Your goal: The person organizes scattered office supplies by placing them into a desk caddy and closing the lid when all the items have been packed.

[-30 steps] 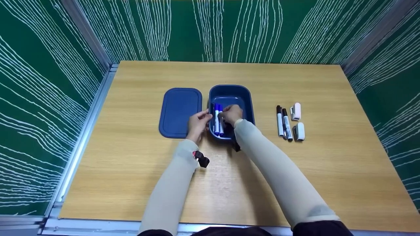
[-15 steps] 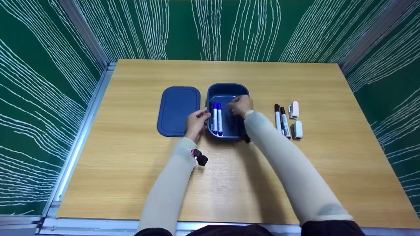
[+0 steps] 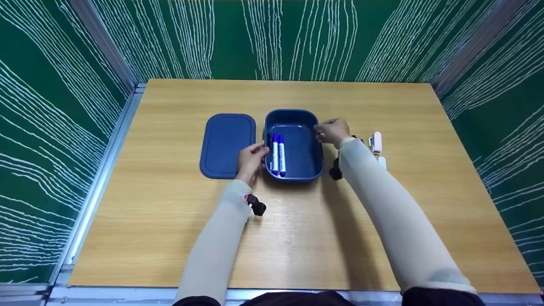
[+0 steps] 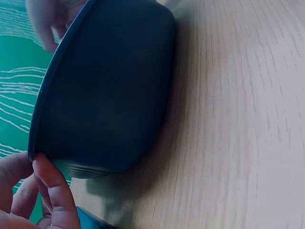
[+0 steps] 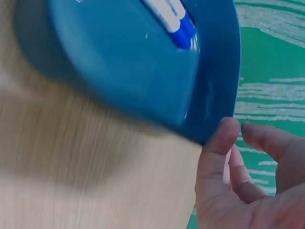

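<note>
A dark blue plastic box (image 3: 302, 163) stands on the table without its lid. Two blue-capped markers (image 3: 279, 155) lie side by side in its left part, with a darker pen (image 3: 270, 153) along the left wall. My left hand (image 3: 250, 160) pinches the box's left rim between thumb and fingers, as the left wrist view (image 4: 47, 191) confirms. At the right rim is my right hand (image 3: 333, 131), holding nothing. In the right wrist view its fingertips lie close to the rim with a gap between them; contact is unclear.
The flat blue lid (image 3: 228, 145) lies left of the box. Right of my right arm sit a pink clip-like item (image 3: 375, 142) and a white one (image 3: 382, 162), partly covered. The arm hides the dark-capped pens there. Green walls surround the wooden table (image 3: 170, 238).
My right hand has left the markers inside the box and moved right to the box's right rim. The left hand stays at the left rim.
</note>
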Action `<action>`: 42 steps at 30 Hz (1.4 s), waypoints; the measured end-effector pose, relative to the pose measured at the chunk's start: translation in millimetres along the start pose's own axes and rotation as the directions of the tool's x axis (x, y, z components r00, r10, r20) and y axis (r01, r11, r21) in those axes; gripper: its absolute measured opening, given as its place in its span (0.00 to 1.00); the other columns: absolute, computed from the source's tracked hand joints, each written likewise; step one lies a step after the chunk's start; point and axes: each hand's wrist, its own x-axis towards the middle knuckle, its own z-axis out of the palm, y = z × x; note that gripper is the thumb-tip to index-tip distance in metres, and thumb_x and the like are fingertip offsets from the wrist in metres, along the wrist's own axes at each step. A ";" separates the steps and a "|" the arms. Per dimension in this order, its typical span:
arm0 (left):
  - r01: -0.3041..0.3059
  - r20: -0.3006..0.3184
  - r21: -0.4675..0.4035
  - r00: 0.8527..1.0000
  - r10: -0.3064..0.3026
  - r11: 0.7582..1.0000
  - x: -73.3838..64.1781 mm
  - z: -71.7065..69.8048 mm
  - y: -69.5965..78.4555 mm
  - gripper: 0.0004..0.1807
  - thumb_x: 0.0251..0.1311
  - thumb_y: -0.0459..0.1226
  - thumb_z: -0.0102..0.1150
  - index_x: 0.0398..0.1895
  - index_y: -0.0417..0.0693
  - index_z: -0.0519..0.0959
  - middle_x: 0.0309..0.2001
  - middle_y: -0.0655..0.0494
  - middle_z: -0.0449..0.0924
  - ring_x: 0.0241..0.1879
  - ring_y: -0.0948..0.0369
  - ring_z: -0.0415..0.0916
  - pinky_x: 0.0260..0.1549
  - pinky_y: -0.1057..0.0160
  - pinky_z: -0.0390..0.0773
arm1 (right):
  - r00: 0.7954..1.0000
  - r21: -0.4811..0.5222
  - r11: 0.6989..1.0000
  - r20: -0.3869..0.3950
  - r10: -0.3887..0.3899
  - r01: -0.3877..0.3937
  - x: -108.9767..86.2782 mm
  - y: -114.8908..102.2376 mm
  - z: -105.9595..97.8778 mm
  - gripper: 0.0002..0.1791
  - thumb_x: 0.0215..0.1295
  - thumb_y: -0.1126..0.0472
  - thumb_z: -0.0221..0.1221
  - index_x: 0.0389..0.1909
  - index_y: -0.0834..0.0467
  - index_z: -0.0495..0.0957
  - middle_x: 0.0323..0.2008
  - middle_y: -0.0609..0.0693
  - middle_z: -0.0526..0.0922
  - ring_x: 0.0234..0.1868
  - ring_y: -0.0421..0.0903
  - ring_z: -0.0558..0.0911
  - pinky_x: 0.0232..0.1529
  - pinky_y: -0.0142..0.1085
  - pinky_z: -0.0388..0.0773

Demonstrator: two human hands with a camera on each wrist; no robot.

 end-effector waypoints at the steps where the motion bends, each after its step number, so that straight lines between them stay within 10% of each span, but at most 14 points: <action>1: 0.001 -0.001 0.002 1.000 -0.001 1.000 0.1 -0.1 -0.1 0.20 0.62 0.31 0.63 0.59 0.42 0.79 0.39 0.52 0.80 0.32 0.57 0.75 0.18 0.72 0.77 | 1.000 0.007 1.000 -0.003 0.003 -0.002 0.2 0.8 -4.5 0.08 0.65 0.69 0.59 0.42 0.68 0.76 0.23 0.48 0.79 0.23 0.40 0.81 0.30 0.30 0.85; 16: -0.007 -0.001 0.010 1.000 0.007 1.000 0.6 -3.9 -0.6 0.20 0.62 0.31 0.63 0.58 0.41 0.80 0.37 0.53 0.81 0.27 0.62 0.74 0.16 0.72 0.75 | 0.991 -0.204 0.978 -0.132 0.001 -0.028 6.9 32.7 -89.2 0.24 0.65 0.64 0.59 0.58 0.73 0.74 0.36 0.53 0.84 0.28 0.39 0.84 0.35 0.30 0.85; 22: 0.002 -0.008 0.011 1.000 -0.002 1.000 0.3 -5.1 0.4 0.20 0.62 0.31 0.63 0.58 0.41 0.80 0.37 0.53 0.80 0.27 0.61 0.74 0.16 0.73 0.74 | 0.984 -0.389 0.919 -0.176 -0.011 -0.059 6.8 40.1 -95.1 0.21 0.65 0.60 0.60 0.53 0.70 0.79 0.47 0.62 0.84 0.31 0.43 0.85 0.35 0.33 0.85; 30: 0.015 -0.008 0.047 1.000 -0.015 0.999 1.5 -4.3 -0.1 0.21 0.62 0.33 0.64 0.59 0.44 0.79 0.42 0.51 0.82 0.29 0.62 0.74 0.18 0.72 0.76 | 0.979 -0.537 0.842 -0.192 -0.069 -0.046 11.5 50.8 -88.3 0.10 0.62 0.60 0.61 0.31 0.65 0.83 0.18 0.48 0.81 0.18 0.41 0.75 0.25 0.36 0.76; 42: -0.001 0.000 0.015 1.000 0.001 1.000 -0.4 -1.4 -0.2 0.21 0.61 0.32 0.64 0.58 0.42 0.80 0.41 0.50 0.82 0.26 0.65 0.72 0.17 0.73 0.76 | 0.965 -0.725 0.689 -0.190 -0.180 -0.015 29.1 74.2 -86.3 0.13 0.59 0.63 0.59 0.15 0.58 0.72 0.15 0.49 0.74 0.20 0.47 0.72 0.22 0.39 0.70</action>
